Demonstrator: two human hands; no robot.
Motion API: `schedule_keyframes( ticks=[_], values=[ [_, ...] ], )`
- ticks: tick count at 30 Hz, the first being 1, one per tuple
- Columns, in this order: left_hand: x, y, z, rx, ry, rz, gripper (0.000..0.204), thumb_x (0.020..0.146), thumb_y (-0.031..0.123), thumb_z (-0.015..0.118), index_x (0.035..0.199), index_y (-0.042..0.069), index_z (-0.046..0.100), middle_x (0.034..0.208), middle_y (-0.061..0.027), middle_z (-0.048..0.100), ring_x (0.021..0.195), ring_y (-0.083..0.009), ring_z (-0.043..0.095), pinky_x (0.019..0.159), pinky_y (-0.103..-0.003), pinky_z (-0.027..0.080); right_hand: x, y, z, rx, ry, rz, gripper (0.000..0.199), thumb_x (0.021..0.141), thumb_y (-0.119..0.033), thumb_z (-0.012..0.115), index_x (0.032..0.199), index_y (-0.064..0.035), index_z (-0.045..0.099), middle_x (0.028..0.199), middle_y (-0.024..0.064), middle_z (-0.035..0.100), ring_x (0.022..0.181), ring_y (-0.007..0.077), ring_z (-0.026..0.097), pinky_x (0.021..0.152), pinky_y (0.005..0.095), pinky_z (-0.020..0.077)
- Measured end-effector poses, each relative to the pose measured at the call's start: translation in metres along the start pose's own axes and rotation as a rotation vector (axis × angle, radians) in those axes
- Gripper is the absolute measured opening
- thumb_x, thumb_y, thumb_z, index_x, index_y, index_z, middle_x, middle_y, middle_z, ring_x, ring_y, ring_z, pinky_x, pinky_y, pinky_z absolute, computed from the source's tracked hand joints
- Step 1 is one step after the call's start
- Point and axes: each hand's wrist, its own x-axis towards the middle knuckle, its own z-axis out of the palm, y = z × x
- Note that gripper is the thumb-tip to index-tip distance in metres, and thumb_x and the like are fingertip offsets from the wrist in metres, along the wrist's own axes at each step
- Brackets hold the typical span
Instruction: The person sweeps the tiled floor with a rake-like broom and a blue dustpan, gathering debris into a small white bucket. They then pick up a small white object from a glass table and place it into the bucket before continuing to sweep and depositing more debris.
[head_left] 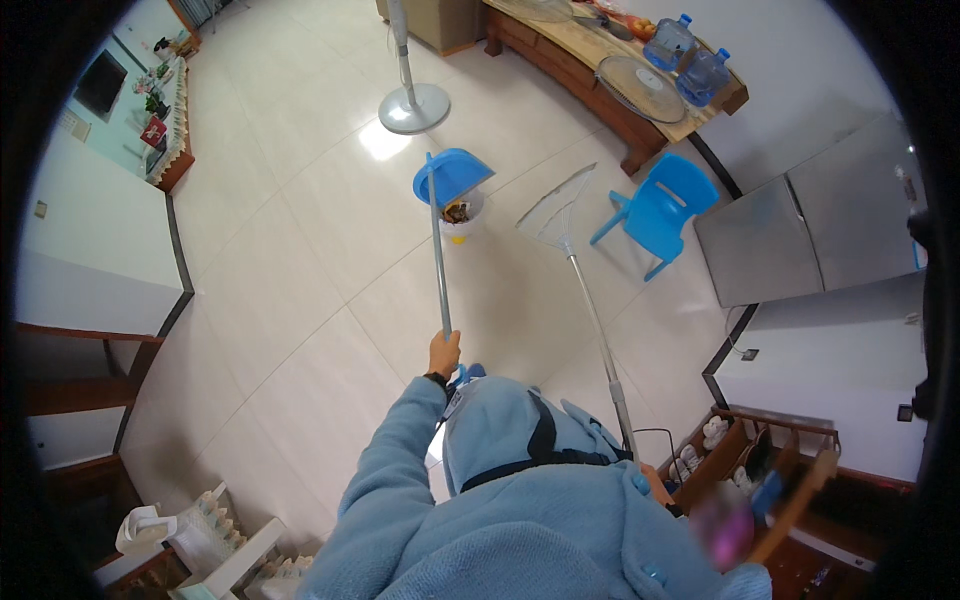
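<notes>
My left hand (445,355), with a dark band at the wrist, is wrapped round the long grey handle of a blue dustpan (455,172). The dustpan is tilted with its lip at a small whitish bin (468,228), in which brownish rubbish (457,212) shows. At my right side, a broom (548,215) with a wide, fan-shaped, see-through head slants across the floor. Its metal pole runs back to my right hand (657,486), which is closed at the pole's near end and mostly hidden by my light blue jacket.
A blue plastic chair (665,210) stands right of the broom head, near a grey fridge (800,225). Beyond are a round metal stand base (414,108) and a wooden table (560,55) with water jugs (672,42). Shoe shelves (720,455) are at lower right, lace-covered furniture (210,530) at lower left.
</notes>
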Motion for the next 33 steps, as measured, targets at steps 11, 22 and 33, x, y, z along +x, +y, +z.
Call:
schedule_keyframes(
  ticks=[11,22,33],
  values=[
    [-0.011,0.01,0.014,0.029,-0.01,-0.008,0.023,0.083,0.025,0.053,0.072,0.007,0.045,0.051,-0.0013,0.044,0.039,-0.0111,0.039,0.034,-0.027,0.03,-0.004,-0.008,0.008,0.038,-0.01,0.021,0.018,0.085,-0.02,0.051,0.074,-0.0067,0.05,0.053,-0.003,0.042,0.04,0.0052,0.034,0.036,0.0199,0.0256],
    [-0.068,0.074,-0.033,-0.419,-0.173,-0.102,0.025,0.089,0.023,0.05,0.072,0.01,0.038,0.045,0.0003,0.035,0.031,-0.0097,0.031,0.028,-0.025,0.023,0.012,-0.025,0.01,0.029,-0.036,-0.064,0.018,0.085,-0.017,0.052,0.072,-0.0084,0.043,0.05,-0.0033,0.038,0.037,0.0048,0.032,0.033,0.0203,0.0245],
    [-0.09,0.106,-0.091,-1.168,-0.375,-0.176,0.029,0.093,0.023,0.042,0.068,0.01,0.04,0.049,0.0018,0.032,0.035,-0.0075,0.026,0.031,-0.022,0.021,0.112,-0.094,0.026,-0.053,0.04,-0.042,0.025,0.085,-0.029,0.052,0.074,-0.0084,0.044,0.05,-0.0024,0.038,0.037,0.0076,0.034,0.033,0.0241,0.0278]
  ],
)
